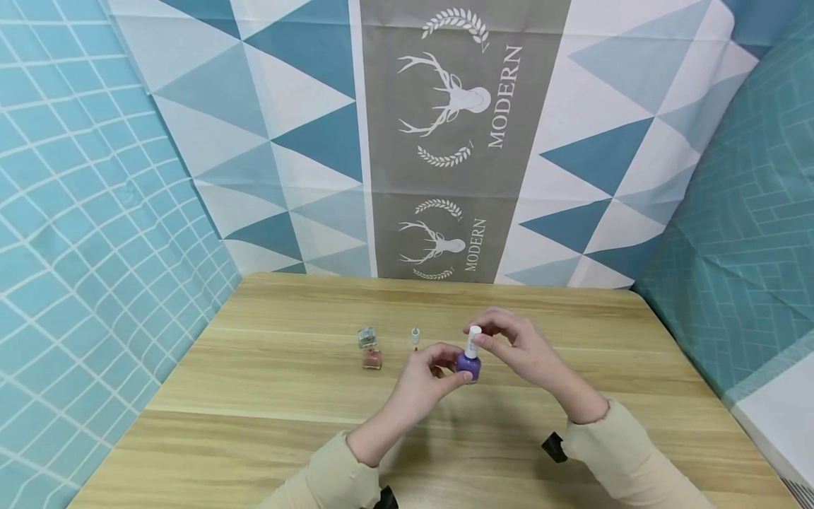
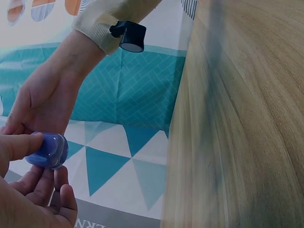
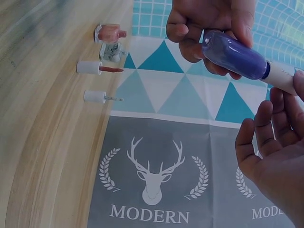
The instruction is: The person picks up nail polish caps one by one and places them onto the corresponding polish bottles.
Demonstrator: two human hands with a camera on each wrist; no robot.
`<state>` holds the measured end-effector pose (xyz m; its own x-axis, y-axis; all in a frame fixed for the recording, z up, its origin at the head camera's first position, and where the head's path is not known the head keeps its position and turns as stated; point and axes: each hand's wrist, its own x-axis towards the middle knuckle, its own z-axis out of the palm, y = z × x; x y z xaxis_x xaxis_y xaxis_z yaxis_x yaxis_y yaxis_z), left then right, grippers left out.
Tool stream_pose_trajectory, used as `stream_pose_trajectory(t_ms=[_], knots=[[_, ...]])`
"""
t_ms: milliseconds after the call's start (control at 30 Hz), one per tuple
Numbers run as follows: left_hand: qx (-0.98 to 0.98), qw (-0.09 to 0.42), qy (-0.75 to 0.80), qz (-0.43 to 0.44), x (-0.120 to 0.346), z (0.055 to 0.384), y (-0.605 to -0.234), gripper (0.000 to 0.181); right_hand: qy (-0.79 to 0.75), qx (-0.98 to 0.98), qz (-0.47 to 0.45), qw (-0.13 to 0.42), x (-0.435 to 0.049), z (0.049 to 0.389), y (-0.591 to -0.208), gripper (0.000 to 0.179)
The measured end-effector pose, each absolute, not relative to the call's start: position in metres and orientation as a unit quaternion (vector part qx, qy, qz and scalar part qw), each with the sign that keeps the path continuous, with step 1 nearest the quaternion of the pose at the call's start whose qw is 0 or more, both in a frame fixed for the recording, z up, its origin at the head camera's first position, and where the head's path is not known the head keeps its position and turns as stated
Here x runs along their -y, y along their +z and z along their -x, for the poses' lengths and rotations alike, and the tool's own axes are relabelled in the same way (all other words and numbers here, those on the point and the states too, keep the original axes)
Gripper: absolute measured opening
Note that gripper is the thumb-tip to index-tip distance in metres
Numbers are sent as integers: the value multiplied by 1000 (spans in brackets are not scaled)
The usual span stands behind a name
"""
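The fingers of my left hand (image 1: 422, 376) were bent around a small purple glass nail-polish bottle (image 1: 468, 366), held above the pale wooden surface (image 1: 273, 396). With my right hand (image 1: 523, 346), the fingers pinched its white cylindrical cap (image 1: 472, 343) at the neck. On the left stood an uncapped pink glass bottle (image 1: 372, 359), near a clear glass bottle (image 1: 367, 336), a white cap with reddish brush (image 3: 88, 67) and a white cap with pale brush (image 3: 95, 97).

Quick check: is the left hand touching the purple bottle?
Touching. The right wrist view shows the left hand gripping the purple bottle between thumb and fingers.
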<state>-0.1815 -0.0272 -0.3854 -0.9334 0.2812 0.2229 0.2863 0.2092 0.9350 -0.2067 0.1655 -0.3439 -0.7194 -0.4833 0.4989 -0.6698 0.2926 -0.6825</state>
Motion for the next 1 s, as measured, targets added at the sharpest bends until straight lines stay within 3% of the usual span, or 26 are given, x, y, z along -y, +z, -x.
stream_pose_trajectory(t_ms=[367, 1000], knots=[[787, -1, -591, 176, 27, 182, -385, 26, 477, 806, -336, 104, -165, 209, -347, 9], [780, 1, -598, 186, 25, 182, -387, 26, 485, 809, -313, 113, -163, 209, -347, 15]])
